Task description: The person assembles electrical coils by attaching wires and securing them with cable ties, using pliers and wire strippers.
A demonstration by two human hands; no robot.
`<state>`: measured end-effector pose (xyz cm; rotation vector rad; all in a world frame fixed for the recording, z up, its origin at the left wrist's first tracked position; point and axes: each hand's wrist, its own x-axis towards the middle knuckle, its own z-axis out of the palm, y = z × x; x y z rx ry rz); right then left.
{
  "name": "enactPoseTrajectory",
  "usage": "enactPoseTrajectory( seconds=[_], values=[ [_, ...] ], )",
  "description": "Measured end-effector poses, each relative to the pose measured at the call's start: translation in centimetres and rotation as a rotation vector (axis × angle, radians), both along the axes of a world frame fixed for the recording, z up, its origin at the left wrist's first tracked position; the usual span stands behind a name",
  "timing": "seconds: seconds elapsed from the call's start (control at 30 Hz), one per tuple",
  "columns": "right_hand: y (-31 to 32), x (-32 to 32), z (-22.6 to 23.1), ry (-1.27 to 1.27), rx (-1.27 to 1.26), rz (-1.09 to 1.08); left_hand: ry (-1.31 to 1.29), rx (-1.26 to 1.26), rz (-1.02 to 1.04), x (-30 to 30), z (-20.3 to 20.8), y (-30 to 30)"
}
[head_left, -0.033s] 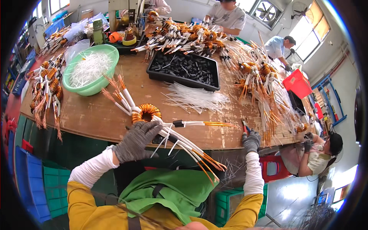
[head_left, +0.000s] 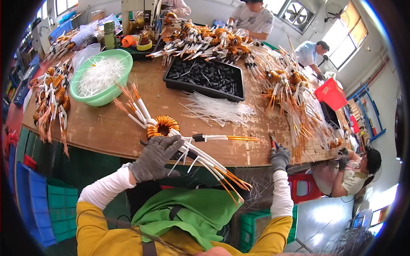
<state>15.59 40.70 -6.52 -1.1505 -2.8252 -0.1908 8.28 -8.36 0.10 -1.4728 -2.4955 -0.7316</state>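
Note:
A toroidal coil (head_left: 172, 122) wound with copper wire lies near the table's front edge. White-sleeved leads (head_left: 200, 158) with bare copper-coloured ends run from it out over the edge, some with black sleeves. Across the leads just below the ring rest the extended fingers of my gloved left hand (head_left: 151, 160), its thumb apart from them. My gloved right hand (head_left: 280, 158) is closed at the table edge around red-handled pliers (head_left: 273, 143). Their jaws point away from me and touch no lead; the exact kind is too small to tell.
Behind the coil are a green basin (head_left: 73, 87) of short white tubes, a black tray (head_left: 205, 88) of black sleeves and loose white ties (head_left: 218, 109). Coil heaps (head_left: 213, 40) lie at the back, left and right. A co-worker (head_left: 337, 175) sits at the right.
My left hand and forearm have shifted slightly to the right and toward me. The coil and my right hand with the pliers look the same.

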Motion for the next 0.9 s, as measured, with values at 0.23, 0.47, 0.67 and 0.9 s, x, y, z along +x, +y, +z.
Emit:
enactPoseTrajectory(
  seconds=[0.23, 0.47, 0.67, 0.9],
  values=[
    [3.0, 3.3, 0.0, 0.778, -0.556, 0.059, 0.079, 0.375, 0.016, -1.5, -0.4, 5.7],
    [-9.8, 3.1, 12.5, 0.665, -0.073, 0.781, -0.113, 0.417, -0.046, -2.2, -1.8, 7.3],
    [-16.5, -0.9, 14.3, 0.082, 0.281, 1.026, -0.353, 0.649, 0.004, -1.2, -2.0, 7.4],
    [-18.6, -4.0, 12.9, 0.024, 0.344, 1.189, -0.344, 0.67, 0.04, -0.4, -2.9, 6.4]
  ],
)
